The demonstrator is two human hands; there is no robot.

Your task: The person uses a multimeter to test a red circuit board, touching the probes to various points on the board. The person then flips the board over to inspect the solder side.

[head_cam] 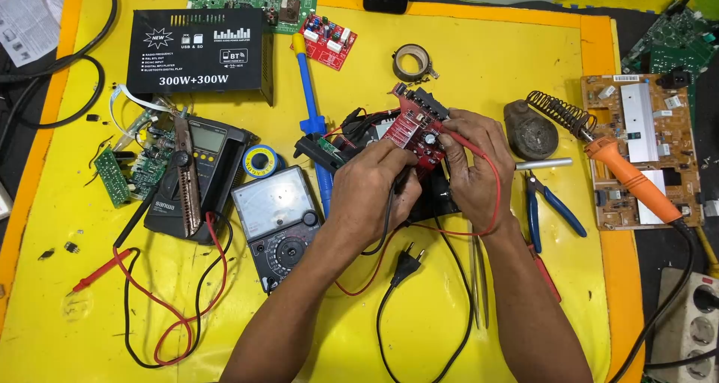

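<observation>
The red rectangular circuit board (413, 132) studded with small components sits tilted near the middle of the yellow desk (479, 46), propped over a black box-shaped part and held between both hands. Both forearms come up from the lower edge of the view and converge on it, wrists bent inward. The left hand (371, 192) is curled, its fingers closed around a thin black probe whose black lead runs down beneath the palm, the fingertips touching the board's lower edge. The right hand (472, 162) is also curled against the board's right side, its fingers pinching a slim red probe (458, 138) whose red wire loops around the wrist. Just left of the hands lies a grey analogue multimeter with a black dial (277, 214), and beyond it a dark digital meter (198, 173). A blue-handled desoldering pump (308, 106) lies above them. To the right are blue-handled cutting pliers (553, 207) and an orange-handled soldering iron (633, 177) in its coiled stand. A black plug (407, 262) lies below the hands.
</observation>
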